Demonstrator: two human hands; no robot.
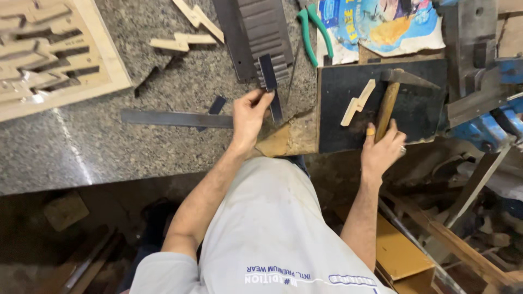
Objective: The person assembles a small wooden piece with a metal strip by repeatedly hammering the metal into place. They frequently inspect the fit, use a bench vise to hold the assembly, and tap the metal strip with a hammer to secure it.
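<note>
Dark metal strip (271, 87) stands on the granite bench (136, 136), pinched in the left hand (249, 115), a long steel rule (174, 118) just beside. Right hand (381, 149) curls round one hammer (389, 103) on the black board (376, 103), one pale wooden piece (358, 102) alongside. Green pliers (313, 30) lie beyond.

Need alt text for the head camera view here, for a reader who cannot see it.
Seen from above, a person's left hand pinches a thin dark metal strip over a granite worktop, while the right hand grips the wooden handle of a hammer lying on a black board. A small pale wooden piece lies beside the hammer; green-handled pliers rest farther back.
</note>
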